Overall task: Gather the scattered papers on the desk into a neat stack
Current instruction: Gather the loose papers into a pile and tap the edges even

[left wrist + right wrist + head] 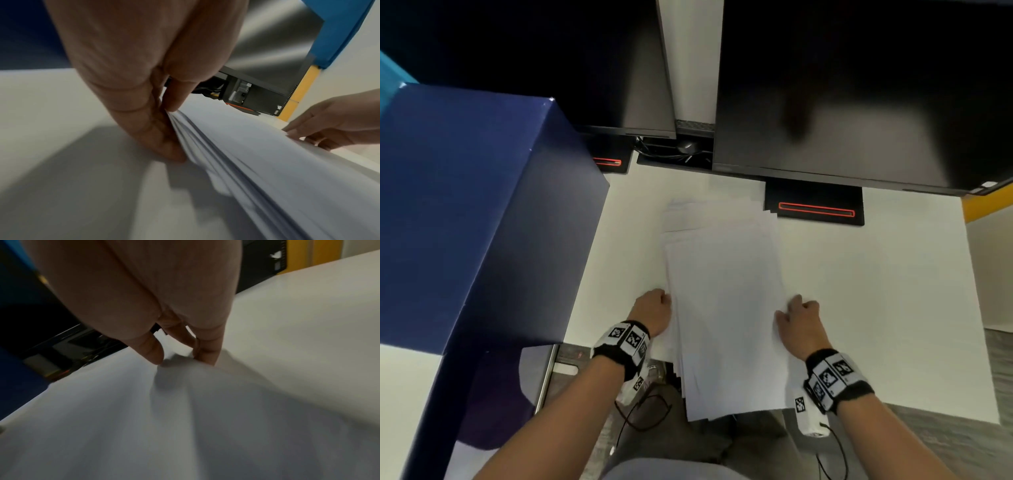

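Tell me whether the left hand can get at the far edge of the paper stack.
Probably yes: the left hand pinches the paper stack at its left edge, and the bare desk alongside leaves the way forward free.

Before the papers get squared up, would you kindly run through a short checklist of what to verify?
1. Left hand on the left edge of the papers: ok, thumb and fingers pinch it.
2. Right hand on the right edge: ok, it grips there.
3. Sheets gathered in one pile: ok.
4. Edges flush: not ok, far and left edges are fanned.
5. Pile fully on the desk: not ok, its near end overhangs the front edge.
6. Far edge free of the monitor base: cannot tell.
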`<state>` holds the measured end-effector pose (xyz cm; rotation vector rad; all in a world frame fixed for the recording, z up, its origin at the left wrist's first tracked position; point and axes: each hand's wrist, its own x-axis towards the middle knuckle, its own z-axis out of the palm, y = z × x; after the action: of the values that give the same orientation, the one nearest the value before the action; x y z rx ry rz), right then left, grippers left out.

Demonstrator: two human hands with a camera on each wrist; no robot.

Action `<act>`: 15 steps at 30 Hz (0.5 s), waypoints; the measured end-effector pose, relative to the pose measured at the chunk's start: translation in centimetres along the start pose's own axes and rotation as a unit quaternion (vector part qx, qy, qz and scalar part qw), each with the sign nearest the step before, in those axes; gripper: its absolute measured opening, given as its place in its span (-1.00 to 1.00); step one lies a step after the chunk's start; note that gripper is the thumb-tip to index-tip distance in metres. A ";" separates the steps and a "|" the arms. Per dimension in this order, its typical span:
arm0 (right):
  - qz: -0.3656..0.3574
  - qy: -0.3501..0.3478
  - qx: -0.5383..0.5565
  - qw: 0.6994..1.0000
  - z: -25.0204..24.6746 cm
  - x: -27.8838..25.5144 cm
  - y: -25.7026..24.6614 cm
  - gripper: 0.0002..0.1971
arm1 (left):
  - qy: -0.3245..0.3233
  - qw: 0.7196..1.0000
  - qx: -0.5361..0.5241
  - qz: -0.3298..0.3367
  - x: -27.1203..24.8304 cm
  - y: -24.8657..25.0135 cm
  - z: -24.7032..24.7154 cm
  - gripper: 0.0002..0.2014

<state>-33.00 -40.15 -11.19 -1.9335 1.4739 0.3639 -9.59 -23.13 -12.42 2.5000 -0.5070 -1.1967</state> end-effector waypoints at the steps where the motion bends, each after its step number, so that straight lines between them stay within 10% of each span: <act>1: -0.017 0.002 -0.010 1.000 0.8 -0.3 -0.2 -0.58 | 0.002 1.000 -0.012 -0.001 -0.5 0.1 0.7 -0.58; 6: -0.053 -0.005 0.032 0.998 1.1 -0.1 -0.5 -0.71 | 0.021 0.989 -0.148 -0.010 -1.8 1.1 1.3 -0.51; 15: -0.052 -0.031 -0.145 0.988 1.8 -2.5 1.4 -0.70 | 0.074 0.995 0.053 0.031 -3.3 -1.4 1.3 -0.69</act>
<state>-34.82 -37.26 -11.54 -2.1956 1.3315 0.6122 -12.24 -20.57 -11.58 2.6167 -0.6182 -0.9756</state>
